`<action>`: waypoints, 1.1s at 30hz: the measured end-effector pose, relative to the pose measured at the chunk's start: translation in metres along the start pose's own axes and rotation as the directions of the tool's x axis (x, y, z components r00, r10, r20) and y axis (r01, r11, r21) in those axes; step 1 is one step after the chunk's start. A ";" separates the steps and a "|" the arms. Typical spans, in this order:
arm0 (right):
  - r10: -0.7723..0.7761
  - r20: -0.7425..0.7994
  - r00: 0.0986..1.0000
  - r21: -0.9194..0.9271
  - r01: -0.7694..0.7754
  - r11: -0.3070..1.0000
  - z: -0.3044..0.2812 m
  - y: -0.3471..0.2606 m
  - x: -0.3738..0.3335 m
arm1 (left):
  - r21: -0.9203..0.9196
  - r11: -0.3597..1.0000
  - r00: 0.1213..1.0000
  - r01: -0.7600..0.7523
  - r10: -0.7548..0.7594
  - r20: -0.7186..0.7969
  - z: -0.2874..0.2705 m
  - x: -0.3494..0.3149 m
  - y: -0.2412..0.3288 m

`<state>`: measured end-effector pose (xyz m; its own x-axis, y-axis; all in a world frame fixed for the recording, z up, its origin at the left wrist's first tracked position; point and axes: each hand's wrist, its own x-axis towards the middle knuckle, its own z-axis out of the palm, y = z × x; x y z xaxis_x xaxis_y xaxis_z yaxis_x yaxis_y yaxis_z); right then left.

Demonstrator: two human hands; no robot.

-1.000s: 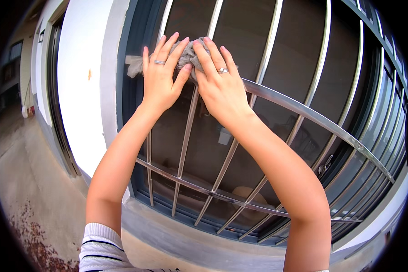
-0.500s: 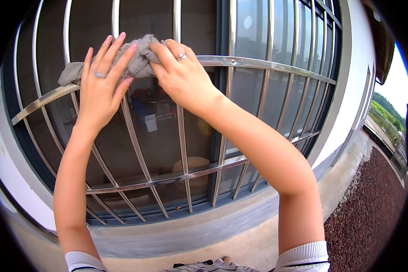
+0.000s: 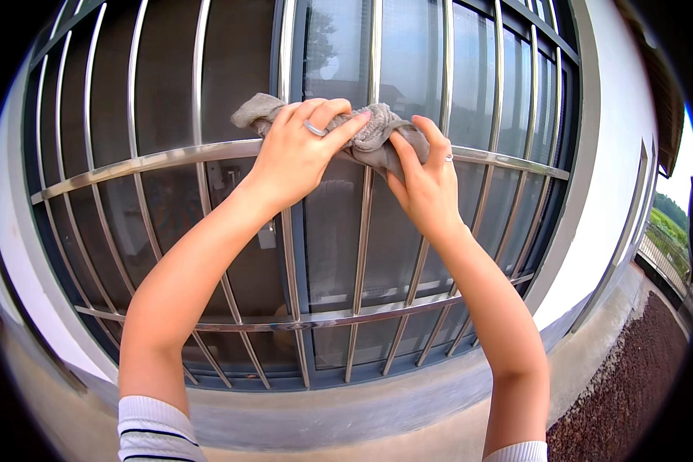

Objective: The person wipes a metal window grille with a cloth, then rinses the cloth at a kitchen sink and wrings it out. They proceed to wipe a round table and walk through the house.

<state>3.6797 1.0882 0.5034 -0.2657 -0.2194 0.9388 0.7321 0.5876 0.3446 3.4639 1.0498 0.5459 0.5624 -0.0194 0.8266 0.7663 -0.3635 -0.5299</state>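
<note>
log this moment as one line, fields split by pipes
left hand: on grey cloth | right hand: gripping same cloth | cloth: bunched at metal crossbar | behind: window with vertical bars

The cloth looks rough, the metal bars glossy.

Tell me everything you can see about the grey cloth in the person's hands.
The grey cloth looks soft, with a nubby, towel-like texture. It is bunched and twisted, with a folded lump near the middle and a loose end poking out leftward. It lies crosswise at the upper horizontal rail, in front of the upright metal bars. The left hand covers its left part; the right hand grips its right end. Its far side is hidden.
</note>
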 end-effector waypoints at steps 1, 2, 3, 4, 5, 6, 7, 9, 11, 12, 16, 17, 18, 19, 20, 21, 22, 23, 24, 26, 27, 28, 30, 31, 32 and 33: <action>0.058 -0.057 0.997 0.071 -0.054 0.996 -0.002 0.003 0.000 | -0.032 0.998 0.998 0.061 -0.061 -0.003 -0.006 0.003 0.002; -0.024 -0.046 0.999 0.013 0.025 1.000 0.000 0.008 0.001 | -0.064 0.991 0.993 0.121 -0.122 -0.004 -0.010 0.005 0.003; -0.105 -0.032 0.994 -0.044 0.103 0.994 0.003 0.012 0.003 | -0.085 0.989 0.992 0.118 -0.121 -0.032 -0.012 0.004 0.002; -0.179 -0.014 0.984 -0.099 0.177 0.979 0.010 0.014 0.002 | 0.013 0.999 0.998 0.052 -0.051 -0.047 -0.011 0.001 -0.002; -0.147 0.115 0.982 -0.167 0.165 0.972 0.014 0.013 0.002 | 0.112 0.994 0.998 -0.015 0.021 -0.055 -0.009 -0.003 -0.007; -0.119 0.114 0.986 -0.098 0.130 0.987 0.016 0.013 0.005 | 0.208 0.975 0.994 -0.081 0.094 -0.056 -0.008 -0.006 -0.013; -0.091 0.114 0.989 -0.028 0.095 0.995 0.014 0.011 0.013 | 0.235 0.971 0.999 -0.037 0.042 -0.016 -0.012 -0.005 -0.018; -0.092 0.100 0.991 -0.005 0.093 0.996 0.018 0.013 0.028 | 0.252 0.968 1.000 -0.009 0.011 -0.007 -0.021 0.006 -0.029; -0.085 0.061 0.995 0.005 0.085 0.996 0.027 0.020 0.044 | 0.235 0.972 1.000 0.021 -0.016 -0.023 -0.020 0.016 -0.037; -0.081 0.041 0.996 0.008 0.081 0.997 0.031 0.024 0.054 | 0.205 0.977 0.998 0.051 -0.042 -0.047 -0.016 0.021 -0.042; -0.118 -0.106 0.987 0.073 0.126 0.989 0.052 0.050 0.103 | 0.248 0.968 0.982 0.045 0.003 -0.191 -0.005 0.046 -0.067; -0.197 -0.219 0.956 0.038 0.210 0.977 0.057 0.058 0.118 | 0.290 0.957 0.974 0.026 0.041 -0.223 -0.005 0.058 -0.073; -0.227 -0.290 0.930 -0.011 0.234 0.972 0.060 0.064 0.131 | 0.332 0.943 0.964 0.008 0.081 -0.254 -0.006 0.071 -0.080; -0.289 -0.336 0.897 -0.085 0.276 0.957 0.065 0.070 0.146 | 0.344 0.935 0.927 -0.081 0.198 -0.319 -0.007 0.085 -0.089; -0.352 -0.372 0.859 -0.165 0.312 0.936 0.065 0.075 0.163 | 0.362 0.923 0.898 -0.129 0.263 -0.353 -0.010 0.102 -0.099; -0.396 -0.412 0.820 -0.220 0.332 0.917 0.063 0.082 0.181 | 0.389 0.914 0.892 -0.117 0.269 -0.364 -0.011 0.118 -0.106; -0.444 -0.441 0.780 -0.288 0.346 0.893 0.062 0.088 0.198 | 0.412 0.905 0.884 -0.105 0.275 -0.377 -0.013 0.135 -0.111; -0.428 -0.444 0.787 -0.321 0.306 0.896 0.058 0.094 0.214 | 0.457 0.886 0.913 -0.076 0.246 -0.326 -0.020 0.155 -0.118; -0.411 -0.454 0.791 -0.350 0.267 0.898 0.055 0.095 0.231 | 0.508 0.860 0.938 -0.048 0.213 -0.273 -0.028 0.175 -0.127; -0.319 -0.501 0.804 -0.343 0.153 0.927 0.048 0.087 0.263 | 0.482 0.874 0.782 -0.064 0.344 -0.520 -0.027 0.212 -0.140; -0.317 -0.506 0.802 -0.417 0.094 0.904 0.049 0.092 0.277 | 0.524 0.850 0.765 -0.044 0.366 -0.529 -0.021 0.229 -0.146; -0.180 -0.498 0.848 -0.361 -0.014 0.932 0.056 0.091 0.293 | 0.604 0.796 0.758 -0.043 0.420 -0.499 -0.030 0.246 -0.154; -0.300 -0.469 0.831 -0.384 0.114 0.916 0.073 0.127 0.315 | 0.358 0.925 0.886 -0.126 0.267 -0.380 -0.012 0.268 -0.169; -0.321 -0.421 0.849 -0.355 0.172 0.919 0.086 0.135 0.315 | 0.276 0.956 0.896 -0.101 0.208 -0.393 -0.003 0.262 -0.173; -0.374 -0.401 0.836 -0.341 0.243 0.908 0.082 0.132 0.312 | 0.287 0.950 0.893 -0.121 0.230 -0.387 -0.004 0.260 -0.175; -0.237 -0.441 0.866 -0.190 0.168 0.967 0.081 0.125 0.310 | 0.298 0.944 0.890 -0.139 0.251 -0.380 -0.007 0.257 -0.179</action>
<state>3.6379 1.1571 0.8384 -0.1269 -0.6724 0.7292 0.7825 0.3840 0.4902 3.4690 1.1035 0.8543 0.5750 -0.4625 0.6749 0.7380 -0.0629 -0.6719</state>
